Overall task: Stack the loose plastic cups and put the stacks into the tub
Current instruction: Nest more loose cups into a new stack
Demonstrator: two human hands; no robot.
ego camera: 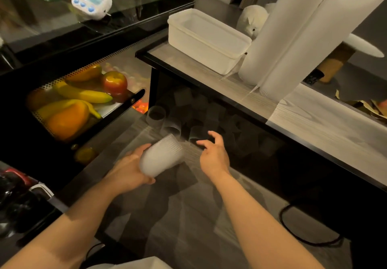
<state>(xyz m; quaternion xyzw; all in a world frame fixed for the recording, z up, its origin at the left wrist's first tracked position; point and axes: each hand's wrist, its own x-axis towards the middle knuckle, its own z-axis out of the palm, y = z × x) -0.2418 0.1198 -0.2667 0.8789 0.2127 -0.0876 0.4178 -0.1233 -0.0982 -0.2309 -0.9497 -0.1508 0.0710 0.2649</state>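
Cup stacking, floor level.
Your left hand (pixel 127 170) grips a tilted stack of cups (pixel 161 157); your right hand (pixel 213 153), fingers spread and holding nothing, hovers over the loose cups (pixel 167 125).

I see my left hand (pixel 129 169) gripping a tilted stack of cups (pixel 160 156) over the glass surface (pixel 188 216). My right hand (pixel 213 153) hovers, fingers spread, near loose cups (pixel 156 116). The white tub (pixel 206 40) sits on the raised shelf (pixel 303 122).
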